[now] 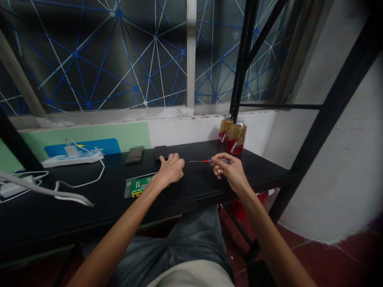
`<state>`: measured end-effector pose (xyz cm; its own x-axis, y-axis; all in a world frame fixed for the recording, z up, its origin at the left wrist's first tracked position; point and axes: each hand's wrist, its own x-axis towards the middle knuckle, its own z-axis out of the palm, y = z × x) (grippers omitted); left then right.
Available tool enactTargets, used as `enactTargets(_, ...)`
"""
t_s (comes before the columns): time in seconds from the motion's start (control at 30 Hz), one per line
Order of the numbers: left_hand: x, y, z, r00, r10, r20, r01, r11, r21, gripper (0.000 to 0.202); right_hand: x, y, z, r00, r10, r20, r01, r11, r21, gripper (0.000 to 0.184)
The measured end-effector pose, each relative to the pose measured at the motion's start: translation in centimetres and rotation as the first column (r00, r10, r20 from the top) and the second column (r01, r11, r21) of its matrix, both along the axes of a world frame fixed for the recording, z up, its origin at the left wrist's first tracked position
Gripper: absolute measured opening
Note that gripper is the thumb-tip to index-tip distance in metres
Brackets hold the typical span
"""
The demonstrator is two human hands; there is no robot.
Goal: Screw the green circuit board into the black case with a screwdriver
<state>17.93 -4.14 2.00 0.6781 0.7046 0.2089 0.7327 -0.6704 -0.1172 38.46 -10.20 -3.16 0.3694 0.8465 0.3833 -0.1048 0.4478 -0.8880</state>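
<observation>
a flat clear-plastic case with a green printed card is taken as the landmark, lying on the black table top and partly covered by the left forearm. to the right of the case, a slim screwdriver with a thin metal shaft, a red collar and a purplish handle is held above the table in the right hand; its handle is pinched between thumb and forefinger, the other fingers being curled beneath. the shaft is seen to be nearly level, its tip directed at the left hand. that hand is placed at the right end of the case, with fingers bent downward and thumb lifted apart; whether anything is gripped under them cannot be told. a black flat rectangular object is noted just behind it, to the rear right of the case. for sound handling, it is judged that the left fingertips should be set clear of the tip's line, that the handle should be pinched firmly without squeezing, and that the shaft should be steadied and squared before pressure is applied.
</observation>
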Motion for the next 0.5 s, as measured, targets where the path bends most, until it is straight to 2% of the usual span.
enactTargets(0.1,-2.1,0.3,0.7,0.999,0.01,0.044,-0.009,1.0,-0.006,0.032,-0.4,0.3,1.6,0.999,-0.025,0.044,0.023,0.999,0.047,0.04)
enactTargets(0.23,-7.7,0.7,1.5,0.97,-0.017,0.244,0.026,0.999,-0.037,0.039,-2.6,1.3,4.4,0.989,-0.037,0.14,0.02,0.993,0.119,0.047)
enactTargets(0.33,-12.7,0.5,1.4,0.941,-0.059,0.334,0.078,0.996,-0.043,0.04,-5.8,2.7,5.9,0.981,-0.017,0.193,-0.013,0.988,0.153,0.043)
enactTargets(0.4,-15.5,-0.2,1.1,0.915,-0.058,0.398,0.083,0.995,-0.045,0.044,-8.3,4.0,6.4,0.974,-0.062,0.217,0.023,0.984,0.178,0.04)
enactTargets(0.5,-18.2,-1.6,0.4,0.895,-0.008,0.447,0.059,0.993,-0.101,0.051,-12.3,6.1,6.6,0.956,-0.055,0.288,-0.007,0.977,0.211,0.037)
